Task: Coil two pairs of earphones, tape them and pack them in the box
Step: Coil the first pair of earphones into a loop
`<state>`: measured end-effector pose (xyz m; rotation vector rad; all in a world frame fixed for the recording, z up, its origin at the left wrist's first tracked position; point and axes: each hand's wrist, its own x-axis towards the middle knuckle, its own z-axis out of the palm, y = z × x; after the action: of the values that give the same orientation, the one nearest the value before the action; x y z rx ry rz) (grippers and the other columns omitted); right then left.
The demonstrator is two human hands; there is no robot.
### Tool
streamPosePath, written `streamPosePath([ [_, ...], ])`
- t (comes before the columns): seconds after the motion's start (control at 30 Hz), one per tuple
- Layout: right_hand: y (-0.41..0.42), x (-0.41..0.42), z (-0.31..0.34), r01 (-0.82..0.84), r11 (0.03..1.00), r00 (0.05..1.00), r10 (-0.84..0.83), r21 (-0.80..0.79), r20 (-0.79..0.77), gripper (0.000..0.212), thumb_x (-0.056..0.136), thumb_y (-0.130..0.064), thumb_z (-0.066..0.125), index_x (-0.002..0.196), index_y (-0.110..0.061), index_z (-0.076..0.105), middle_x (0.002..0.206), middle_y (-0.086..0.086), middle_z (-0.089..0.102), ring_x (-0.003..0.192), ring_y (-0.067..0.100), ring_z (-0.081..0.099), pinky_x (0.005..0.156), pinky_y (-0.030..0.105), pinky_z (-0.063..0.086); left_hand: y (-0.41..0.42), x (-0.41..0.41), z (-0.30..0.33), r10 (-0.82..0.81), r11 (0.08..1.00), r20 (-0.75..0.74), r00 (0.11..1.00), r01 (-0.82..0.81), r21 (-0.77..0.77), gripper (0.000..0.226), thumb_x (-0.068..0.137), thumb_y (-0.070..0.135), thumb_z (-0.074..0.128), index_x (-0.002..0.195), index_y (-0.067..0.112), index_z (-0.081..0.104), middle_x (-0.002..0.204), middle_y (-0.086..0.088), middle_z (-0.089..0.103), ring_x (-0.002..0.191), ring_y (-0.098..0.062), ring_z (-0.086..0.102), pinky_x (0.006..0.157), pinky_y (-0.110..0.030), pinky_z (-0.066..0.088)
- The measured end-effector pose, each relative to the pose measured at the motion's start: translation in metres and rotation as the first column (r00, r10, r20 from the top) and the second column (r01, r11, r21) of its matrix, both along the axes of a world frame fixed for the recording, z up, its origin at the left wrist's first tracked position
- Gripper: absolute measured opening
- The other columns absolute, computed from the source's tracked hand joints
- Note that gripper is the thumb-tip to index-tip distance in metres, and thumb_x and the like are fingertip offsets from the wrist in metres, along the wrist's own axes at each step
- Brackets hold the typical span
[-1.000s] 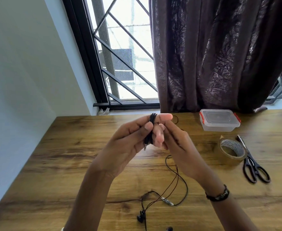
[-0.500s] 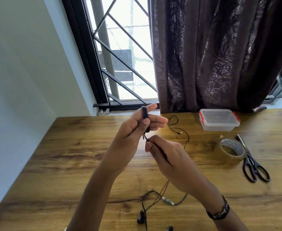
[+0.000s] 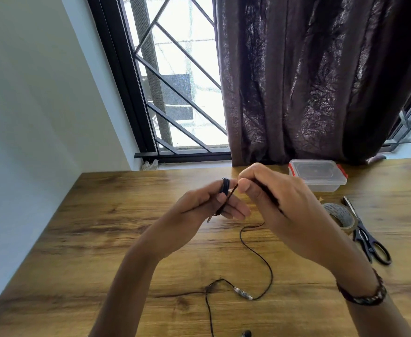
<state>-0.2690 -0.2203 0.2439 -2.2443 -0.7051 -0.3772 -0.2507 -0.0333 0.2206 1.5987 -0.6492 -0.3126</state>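
Note:
My left hand (image 3: 206, 210) is raised above the wooden table (image 3: 116, 239), with several turns of black earphone cord (image 3: 225, 186) wound round its extended fingers; the jack plug hangs below them. My right hand (image 3: 279, 207) pinches the cord just right of the coil. The loose rest of the earphone cable (image 3: 260, 259) trails down over the table to an inline remote (image 3: 243, 293) and an earbud at the bottom edge. The clear plastic box (image 3: 317, 175) with red clips stands shut at the back right.
A roll of brown tape (image 3: 340, 215) lies right of my right hand, with black scissors (image 3: 367, 239) beside it. A dark curtain (image 3: 309, 81) and a barred window rise behind the table; a wall runs along the left.
My right hand has swung up from below the left hand to level with the coil, drawing the cord with it. Less loose cable lies on the table, and the far loop is gone.

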Motion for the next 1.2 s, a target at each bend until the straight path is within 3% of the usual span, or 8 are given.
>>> streamPosePath([
  [0.13, -0.004, 0.008, 0.004, -0.020, 1.000, 0.999, 0.020, -0.001, 0.028, 0.020, 0.103, -0.027, 0.043, 0.092, -0.016, 0.055, 0.074, -0.012, 0.057, 0.069, 0.006, 0.059, 0.062, 0.024, 0.049, 0.001, -0.005, 0.006, -0.084, 0.996, -0.005, 0.996, 0.084, 0.012, 0.035, 0.101, 0.006, 0.028, 0.130, -0.001, 0.047, 0.097, -0.013, 0.067, 0.086, -0.017, 0.064, 0.080, -0.023, 0.048],
  [0.27, -0.003, 0.011, 0.003, -0.112, 0.983, 0.987, 0.127, 0.145, -0.100, 0.021, 0.102, -0.024, 0.045, 0.094, -0.008, 0.056, 0.082, 0.005, 0.062, 0.077, 0.017, 0.064, 0.073, 0.028, 0.059, 0.003, -0.006, 0.010, -0.149, 0.989, -0.007, 0.989, 0.149, 0.011, 0.037, 0.100, 0.009, 0.029, 0.130, -0.004, 0.047, 0.092, -0.009, 0.067, 0.081, -0.017, 0.062, 0.078, -0.025, 0.048],
  [0.4, -0.003, 0.015, -0.002, -0.082, 0.993, 0.997, 0.081, 0.084, 0.021, 0.020, 0.102, -0.025, 0.045, 0.092, -0.012, 0.057, 0.070, -0.003, 0.058, 0.063, 0.013, 0.055, 0.058, 0.020, 0.043, 0.005, -0.007, 0.011, -0.183, 0.983, -0.012, 0.983, 0.183, -0.022, 0.037, 0.100, 0.012, 0.030, 0.127, -0.003, 0.050, 0.085, 0.000, 0.066, 0.076, -0.015, 0.059, 0.075, -0.025, 0.046],
  [0.6, 0.003, 0.020, -0.027, -0.146, 0.916, 0.973, 0.200, 0.374, -0.112, 0.027, 0.099, -0.034, 0.044, 0.094, -0.011, 0.058, 0.072, 0.010, 0.055, 0.064, 0.029, 0.048, 0.057, 0.047, 0.041, 0.006, -0.008, 0.009, -0.225, 0.966, -0.034, 0.974, 0.219, -0.136, 0.036, 0.099, 0.011, 0.029, 0.124, -0.001, 0.051, 0.076, 0.007, 0.061, 0.070, -0.008, 0.054, 0.071, -0.021, 0.043],
  [0.73, 0.015, 0.020, -0.047, -0.115, 0.803, 0.947, 0.265, 0.584, -0.179, 0.030, 0.098, -0.030, 0.044, 0.096, -0.002, 0.055, 0.068, 0.001, 0.045, 0.059, 0.015, 0.036, 0.052, 0.028, 0.032, 0.002, -0.005, 0.004, -0.204, 0.945, -0.106, 0.973, 0.167, -0.281, 0.037, 0.098, 0.010, 0.034, 0.127, -0.004, 0.051, 0.074, 0.003, 0.058, 0.068, -0.009, 0.052, 0.070, -0.019, 0.044],
  [0.9, 0.029, 0.016, -0.071, 0.007, 0.816, 0.958, 0.160, 0.578, -0.238, 0.022, 0.101, -0.029, 0.041, 0.093, -0.016, 0.056, 0.060, -0.008, 0.042, 0.053, 0.006, 0.034, 0.049, 0.021, 0.029, -0.004, 0.002, -0.004, -0.114, 0.898, -0.229, 0.967, 0.002, -0.441, 0.035, 0.095, 0.012, 0.042, 0.124, 0.003, 0.060, 0.078, -0.002, 0.060, 0.077, -0.012, 0.055, 0.079, -0.021, 0.049],
  [1.0, 0.034, 0.012, -0.080, 0.081, 0.848, 0.946, 0.099, 0.524, -0.308, 0.022, 0.101, -0.031, 0.042, 0.092, -0.017, 0.055, 0.058, -0.009, 0.043, 0.051, 0.006, 0.033, 0.048, 0.025, 0.027, -0.006, 0.006, -0.010, -0.078, 0.868, -0.280, 0.957, -0.073, -0.492, 0.037, 0.096, 0.010, 0.042, 0.131, 0.001, 0.052, 0.088, -0.002, 0.065, 0.082, -0.010, 0.059, 0.088, -0.025, 0.048],
  [1.2, 0.036, 0.000, -0.088, 0.087, 0.912, 0.915, 0.086, 0.400, -0.395, 0.020, 0.098, -0.032, 0.044, 0.087, -0.021, 0.057, 0.056, -0.008, 0.045, 0.050, 0.013, 0.036, 0.047, 0.025, 0.029, -0.010, 0.008, -0.019, 0.150, 0.906, -0.225, 0.963, -0.225, -0.359, 0.034, 0.098, 0.004, 0.037, 0.130, 0.008, 0.049, 0.106, -0.006, 0.072, 0.102, -0.015, 0.068, 0.084, -0.020, 0.052],
])
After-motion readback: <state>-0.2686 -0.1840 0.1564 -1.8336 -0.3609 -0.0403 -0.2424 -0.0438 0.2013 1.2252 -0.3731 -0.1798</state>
